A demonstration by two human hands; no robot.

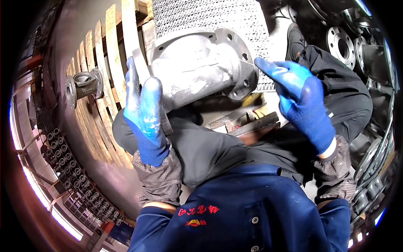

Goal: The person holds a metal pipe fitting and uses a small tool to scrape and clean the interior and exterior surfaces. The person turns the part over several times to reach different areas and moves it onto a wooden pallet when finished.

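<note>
A large grey metal valve body (189,67) with round bolt-hole flanges lies across in front of me, above my lap. My left hand (145,111), in a blue coated glove, is at its left flange, fingers stretched upward and spread on the flange edge. My right hand (300,90), gloved the same way, is by the right flange (238,63); its index finger points toward the rim. A thin pale line runs between that fingertip and the flange. Some right-hand fingers are partly hidden. Neither hand is wrapped round the casting.
A wooden pallet (111,54) lies on the left, with a smaller flanged casting (86,89) on it. Beyond the valve body is a textured metal plate (210,17). More flanged castings (341,48) crowd the right. Below the valve body sits a dark bar (256,124). Rows of parts (75,168) stand far left.
</note>
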